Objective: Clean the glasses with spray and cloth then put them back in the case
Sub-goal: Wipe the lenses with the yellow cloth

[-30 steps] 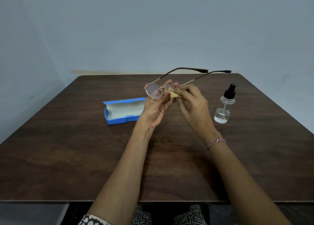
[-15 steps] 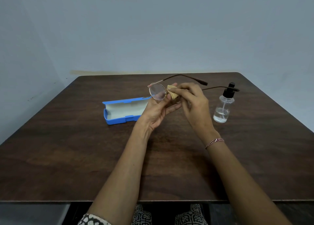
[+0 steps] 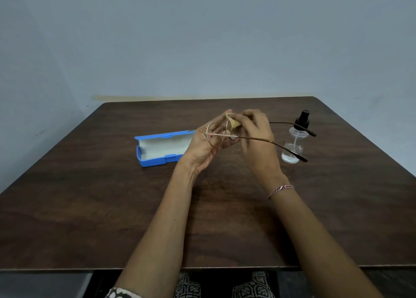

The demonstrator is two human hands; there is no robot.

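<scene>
We are noting that the glasses (image 3: 221, 133) are sitting lower than a second ago and are turned, so that both temple arms are now pointing right toward the spray bottle (image 3: 295, 143) instead of rising toward the far edge of the table (image 3: 90, 207); one tip is crossing in front of the bottle's black pump and the other is lying across its clear base. We are seeing the left hand (image 3: 203, 146) gripping the frame at the lens nearer the open blue case (image 3: 161, 147), fingers curled around the rim and closed on it. The right hand (image 3: 256, 140) is pinching a small yellow cloth (image 3: 233, 121) between thumb and fingertips and pressing it against the lens on the bottle side, with the remaining fingers folded in. Both hands are holding the glasses above the table, between the case and the bottle, just right of the case's open end. The case is lying open on the table with its pale lining showing. A braided wristband (image 3: 281, 190) is circling the right wrist.
</scene>
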